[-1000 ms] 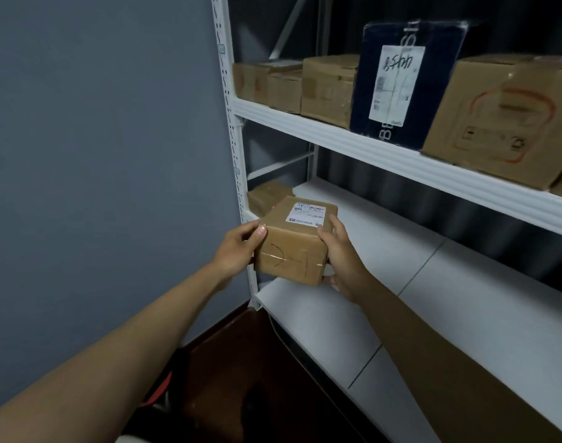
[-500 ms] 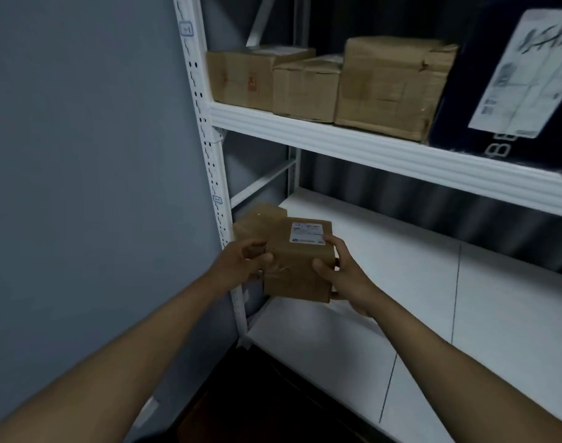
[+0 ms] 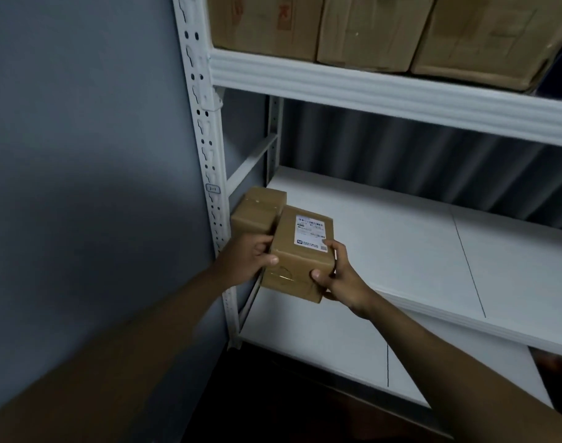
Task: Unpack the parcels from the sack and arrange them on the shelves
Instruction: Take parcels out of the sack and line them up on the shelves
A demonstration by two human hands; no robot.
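A small brown cardboard parcel (image 3: 297, 254) with a white label on top is held between both hands at the left end of the middle white shelf (image 3: 401, 238). My left hand (image 3: 247, 260) grips its left side, thumb on the front face. My right hand (image 3: 335, 276) grips its right front corner, fingers curled over the top edge. Whether the parcel's underside touches the shelf is hidden. Right behind it to the left, another small brown parcel (image 3: 259, 209) lies on the same shelf against the upright.
The white perforated upright (image 3: 203, 139) stands just left of the parcels, with a grey wall (image 3: 81, 155) beyond it. Three cardboard boxes (image 3: 369, 30) sit on the upper shelf (image 3: 385, 91). A lower shelf (image 3: 337, 340) shows beneath, above a dark floor.
The parcel has moved forward and down to the shelf's left end beside the other small parcel. The view has closed in on the shelves. Both hands kept their hold.
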